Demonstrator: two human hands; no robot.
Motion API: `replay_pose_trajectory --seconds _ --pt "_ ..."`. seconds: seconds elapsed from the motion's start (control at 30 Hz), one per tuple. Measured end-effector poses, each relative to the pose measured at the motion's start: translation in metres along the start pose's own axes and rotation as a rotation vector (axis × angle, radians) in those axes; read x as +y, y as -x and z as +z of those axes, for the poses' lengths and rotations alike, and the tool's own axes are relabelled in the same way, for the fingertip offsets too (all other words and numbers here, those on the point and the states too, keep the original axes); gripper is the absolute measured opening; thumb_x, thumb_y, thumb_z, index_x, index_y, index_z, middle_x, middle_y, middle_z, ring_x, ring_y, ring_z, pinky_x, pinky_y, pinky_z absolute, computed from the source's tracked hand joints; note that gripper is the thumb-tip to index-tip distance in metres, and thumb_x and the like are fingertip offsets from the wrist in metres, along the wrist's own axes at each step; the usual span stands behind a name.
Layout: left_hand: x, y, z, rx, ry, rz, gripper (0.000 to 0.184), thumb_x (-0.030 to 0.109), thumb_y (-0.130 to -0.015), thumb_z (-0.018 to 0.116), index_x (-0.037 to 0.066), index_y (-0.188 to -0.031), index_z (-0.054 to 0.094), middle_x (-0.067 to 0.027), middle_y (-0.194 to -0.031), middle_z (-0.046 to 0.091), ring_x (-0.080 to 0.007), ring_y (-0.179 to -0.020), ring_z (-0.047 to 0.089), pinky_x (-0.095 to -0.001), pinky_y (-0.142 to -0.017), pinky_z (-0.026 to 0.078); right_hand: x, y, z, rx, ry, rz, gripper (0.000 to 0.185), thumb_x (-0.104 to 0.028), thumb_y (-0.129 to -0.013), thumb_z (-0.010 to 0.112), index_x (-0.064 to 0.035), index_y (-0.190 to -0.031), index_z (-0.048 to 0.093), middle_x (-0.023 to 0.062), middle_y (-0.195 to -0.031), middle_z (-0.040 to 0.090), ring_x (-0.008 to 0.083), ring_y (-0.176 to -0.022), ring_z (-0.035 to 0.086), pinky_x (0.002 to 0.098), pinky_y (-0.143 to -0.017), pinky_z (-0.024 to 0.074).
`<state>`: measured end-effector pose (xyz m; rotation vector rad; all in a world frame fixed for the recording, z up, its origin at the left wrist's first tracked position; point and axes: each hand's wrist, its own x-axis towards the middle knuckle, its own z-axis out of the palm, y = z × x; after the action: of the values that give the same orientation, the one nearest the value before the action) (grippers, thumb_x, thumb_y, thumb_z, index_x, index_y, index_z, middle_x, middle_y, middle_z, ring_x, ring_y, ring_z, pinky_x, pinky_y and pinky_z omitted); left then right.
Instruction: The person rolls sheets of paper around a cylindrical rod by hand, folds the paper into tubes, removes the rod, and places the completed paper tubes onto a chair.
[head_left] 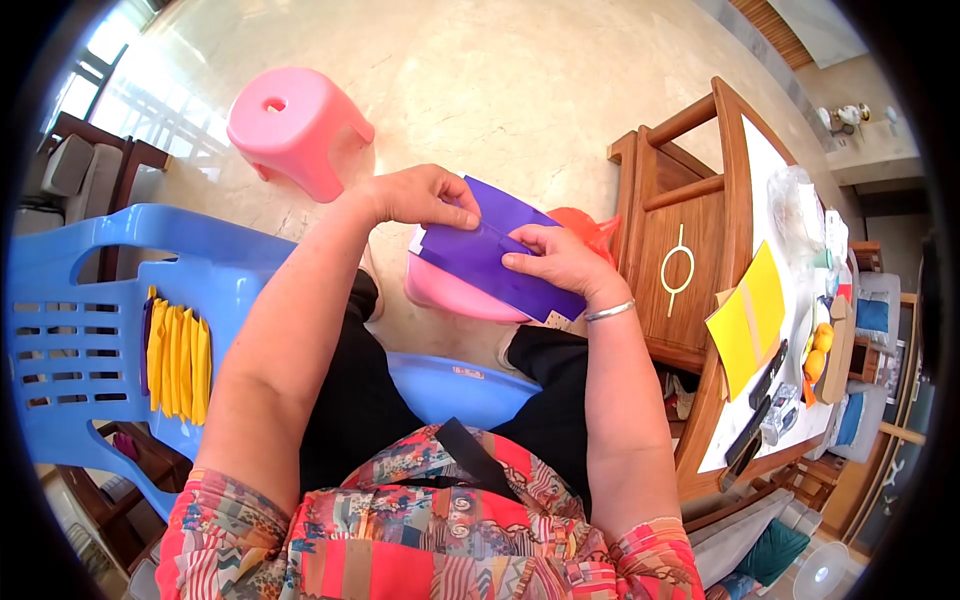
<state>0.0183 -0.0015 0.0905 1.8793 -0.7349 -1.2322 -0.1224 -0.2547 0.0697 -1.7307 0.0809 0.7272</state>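
A dark purple sheet (480, 256) with a smooth face lies across the pink stool (455, 290) between my knees. Slivers of white show under its left and lower right corners. My left hand (428, 197) pinches the sheet near its upper left edge, thumb against curled fingers. On the right part of the same sheet, my right hand (565, 262) is closed, thumb and fingertips gripping what looks like a raised edge or fold. The fingertips partly hide that spot. A silver bracelet circles the right wrist.
Yellow folded pieces (180, 360) stand in a row on the blue chair (80, 300) at left. Another pink stool (290, 125) is ahead. At right, a wooden table (700, 440) holds a yellow sheet (750, 320), knives and plastic bags. An orange-red object (590, 232) sits beyond my right hand.
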Motion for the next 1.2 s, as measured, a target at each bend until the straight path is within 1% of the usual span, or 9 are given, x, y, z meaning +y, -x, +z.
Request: replay_pose_trajectory --seconds 0.1,0.2,0.3,0.5,0.67,0.87,0.97,1.1,1.2 --pt "-0.013 -0.004 -0.009 0.05 0.209 -0.017 0.034 0.029 -0.092 0.082 0.008 -0.118 0.074 0.0025 -0.096 0.072 -0.0081 -0.089 0.064 -0.0258 -0.075 0.051 -0.001 -0.003 0.003 0.094 0.083 -0.041 0.034 -0.024 -0.099 0.073 -0.0009 -0.124 0.07 0.0045 -0.106 0.073 0.0111 -0.094 0.066 0.0279 -0.084 0.0544" --pt "-0.022 -0.003 -0.009 0.173 0.064 0.22 0.032 0.03 -0.094 0.081 0.007 -0.116 0.074 0.002 -0.093 0.071 -0.0078 -0.083 0.062 -0.0249 -0.072 0.05 -0.003 -0.003 0.001 0.15 0.138 -0.046 0.038 -0.03 -0.098 0.072 0.0002 -0.121 0.071 0.0093 -0.107 0.074 0.0156 -0.096 0.068 0.0314 -0.087 0.0544" --pt "-0.016 0.0 -0.012 0.146 0.205 0.103 0.032 0.032 -0.091 0.083 0.007 -0.109 0.075 -0.0003 -0.091 0.069 -0.0086 -0.079 0.061 -0.0256 -0.067 0.05 -0.004 -0.002 0.002 0.151 0.104 -0.045 0.039 -0.031 -0.098 0.072 0.0008 -0.12 0.071 0.01 -0.106 0.074 0.0163 -0.096 0.068 0.0318 -0.087 0.0544" --pt "-0.011 0.0 -0.013 0.17 0.232 0.023 0.034 0.036 -0.094 0.079 0.005 -0.107 0.074 -0.0006 -0.084 0.067 -0.0088 -0.071 0.058 -0.0244 -0.062 0.047 -0.003 -0.004 0.012 0.183 0.111 -0.166 0.04 -0.034 -0.099 0.071 0.0014 -0.119 0.07 0.01 -0.105 0.074 0.0164 -0.095 0.068 0.0318 -0.087 0.0541" --pt "-0.015 -0.002 -0.012 0.217 0.438 0.108 0.032 0.033 -0.1 0.071 0.004 -0.112 0.073 0.0001 -0.082 0.066 -0.0088 -0.069 0.056 -0.0242 -0.064 0.047 -0.006 -0.004 0.011 0.188 0.078 -0.092 0.041 -0.035 -0.1 0.069 0.0019 -0.117 0.07 0.0091 -0.101 0.073 0.0157 -0.092 0.066 0.0311 -0.085 0.0534" --pt "-0.021 -0.006 -0.013 0.188 0.465 0.142 0.033 0.033 -0.104 0.067 0.002 -0.113 0.072 -0.0008 -0.08 0.066 -0.0093 -0.069 0.058 -0.0245 -0.065 0.049 -0.006 -0.003 0.015 0.156 -0.061 -0.074 0.041 -0.037 -0.101 0.068 0.0004 -0.117 0.068 0.0053 -0.091 0.068 0.0118 -0.079 0.063 0.029 -0.072 0.053" --pt "-0.02 -0.006 -0.014 0.211 0.447 0.083 0.032 0.033 -0.104 0.066 0.002 -0.108 0.073 -0.0017 -0.078 0.066 -0.0096 -0.068 0.059 -0.0245 -0.065 0.049 -0.011 -0.004 0.018 0.185 0.064 -0.059 0.043 -0.038 -0.1 0.069 -0.0008 -0.121 0.066 0.005 -0.086 0.066 0.0118 -0.07 0.062 0.0287 -0.062 0.0517" --pt "-0.015 -0.005 -0.012 0.264 0.421 0.026 0.035 0.036 -0.105 0.065 0.003 -0.1 0.074 -0.0036 -0.078 0.067 -0.0101 -0.068 0.06 -0.025 -0.065 0.05 -0.018 -0.001 0.024 0.244 0.123 -0.089 0.044 -0.039 -0.1 0.069 -0.0014 -0.123 0.064 0.0053 -0.083 0.064 0.0132 -0.063 0.06 0.03 -0.056 0.0508" --pt "-0.014 -0.006 -0.012 0.268 0.595 0.054 0.038 0.04 -0.104 0.066 0.002 -0.107 0.071 -0.0046 -0.079 0.068 -0.0104 -0.067 0.059 -0.0259 -0.066 0.05 -0.015 -0.003 0.024 0.252 0.082 -0.104 0.045 -0.039 -0.101 0.068 -0.0011 -0.123 0.063 0.0054 -0.082 0.064 0.0133 -0.062 0.06 0.0299 -0.056 0.0508"
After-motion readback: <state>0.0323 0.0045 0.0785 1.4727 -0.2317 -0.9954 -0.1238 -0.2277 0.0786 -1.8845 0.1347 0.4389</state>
